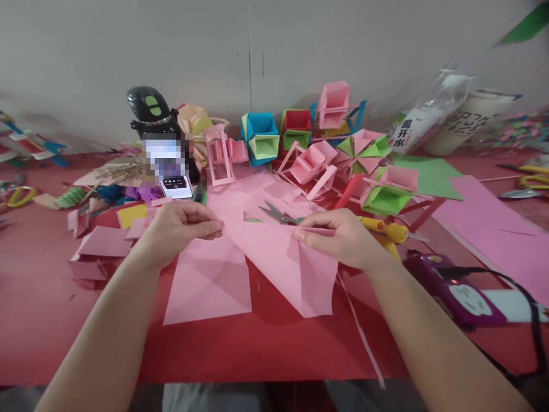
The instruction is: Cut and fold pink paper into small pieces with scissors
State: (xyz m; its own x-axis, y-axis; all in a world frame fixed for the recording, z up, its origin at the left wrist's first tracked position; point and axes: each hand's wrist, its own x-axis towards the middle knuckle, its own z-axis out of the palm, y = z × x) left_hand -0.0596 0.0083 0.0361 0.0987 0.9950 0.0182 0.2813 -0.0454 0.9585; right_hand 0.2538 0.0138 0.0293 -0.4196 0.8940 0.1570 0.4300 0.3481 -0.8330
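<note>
Between my two hands is a sheet of pink paper [274, 249], its upper edge raised and its right part bent into a fold that hangs down. My left hand [184, 229] pinches the sheet's left corner between thumb and fingers. At the right end of that edge, my right hand [338, 237] is closed on the paper, thumb in front. Open scissors [277, 214] lie just behind the sheet, handles hidden by the right hand. Another flat pink sheet [210, 286] lies on the red table [257, 355], partly under the held one.
Folded paper pinwheels and boxes, such as a pink-and-green one [388, 191], crowd the back. A phone [174, 171] leans on a black holder [150, 106]. Rightward are a yellow glue gun [386, 230], a purple device [454, 289] with a black cord and a bottle [424, 114].
</note>
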